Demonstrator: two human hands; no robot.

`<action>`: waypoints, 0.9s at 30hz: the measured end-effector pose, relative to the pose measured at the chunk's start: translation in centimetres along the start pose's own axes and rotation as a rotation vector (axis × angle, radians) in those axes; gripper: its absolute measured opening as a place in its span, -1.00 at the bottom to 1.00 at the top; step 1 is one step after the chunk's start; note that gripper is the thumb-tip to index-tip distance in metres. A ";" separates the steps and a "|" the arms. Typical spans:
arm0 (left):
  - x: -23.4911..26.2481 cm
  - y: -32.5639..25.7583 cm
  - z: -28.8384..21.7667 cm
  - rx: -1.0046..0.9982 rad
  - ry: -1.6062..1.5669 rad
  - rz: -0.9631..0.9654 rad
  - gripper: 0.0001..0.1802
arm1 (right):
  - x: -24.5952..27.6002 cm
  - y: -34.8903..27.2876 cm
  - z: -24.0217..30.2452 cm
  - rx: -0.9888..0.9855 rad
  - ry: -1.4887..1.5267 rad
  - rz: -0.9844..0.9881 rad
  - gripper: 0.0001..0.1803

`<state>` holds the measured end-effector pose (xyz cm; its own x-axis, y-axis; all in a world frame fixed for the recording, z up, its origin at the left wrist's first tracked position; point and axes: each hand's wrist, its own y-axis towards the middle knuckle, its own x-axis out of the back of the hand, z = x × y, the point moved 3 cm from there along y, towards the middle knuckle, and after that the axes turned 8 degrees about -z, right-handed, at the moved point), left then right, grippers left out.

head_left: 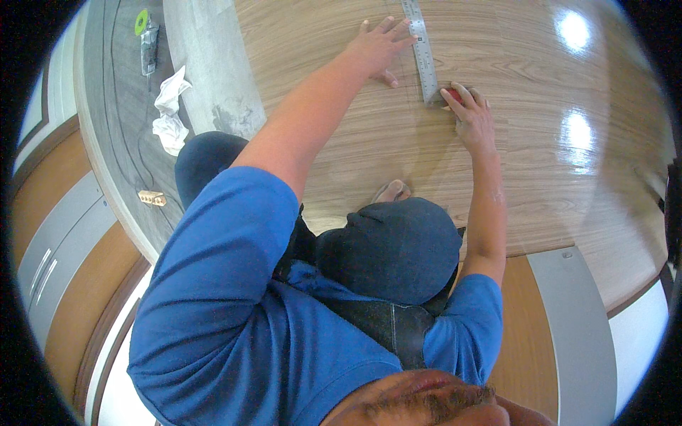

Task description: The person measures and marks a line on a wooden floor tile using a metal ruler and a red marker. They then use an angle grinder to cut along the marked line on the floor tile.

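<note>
A steel ruler (pixel 425 64) lies flat on the wood-grain plank floor (pixel 320 135), running away from me toward the top edge. My left hand (pixel 380 51) rests spread on the boards to the left of it, fingertips reaching the ruler's edge. At the ruler's near end, my right hand (pixel 472 113) is closed on a small red object (pixel 452 94). The fingers cover most of that object, so its kind does not show. My right fingers are low, close to the floor.
Grey boards (pixel 213 64) border the wood-grain planks on the left. A crumpled white cloth (pixel 170 113), a green ring-shaped roll (pixel 142 21), a clear bottle-like container (pixel 148 50) and a power strip (pixel 152 198) with a dark cord lie there. My bent knee (pixel 398 248) and foot (pixel 392 190) are near the hands.
</note>
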<state>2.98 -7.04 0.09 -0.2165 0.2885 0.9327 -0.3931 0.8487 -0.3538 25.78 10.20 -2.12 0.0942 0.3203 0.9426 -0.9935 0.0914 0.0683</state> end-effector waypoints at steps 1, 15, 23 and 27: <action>-0.1 0.0 0.0 0.001 0.003 0.002 0.42 | 0.1 0.0 0.1 -0.004 0.005 0.006 -0.23; -0.4 0.3 0.0 0.000 0.017 0.016 0.42 | 0.9 0.3 0.4 -0.006 0.046 -0.007 -0.27; -0.2 0.1 -0.1 0.002 0.017 0.006 0.42 | 1.1 0.3 0.8 -0.006 0.028 -0.001 -0.27; -0.1 0.2 -0.1 0.001 0.024 0.019 0.43 | 1.3 0.3 0.7 -0.002 0.044 0.012 -0.26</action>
<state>3.07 -6.86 -0.07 -0.2023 0.3150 0.9273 -0.3899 0.8427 -0.3713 25.52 9.97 -0.68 0.0855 0.3625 0.9281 -0.9944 0.0892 0.0568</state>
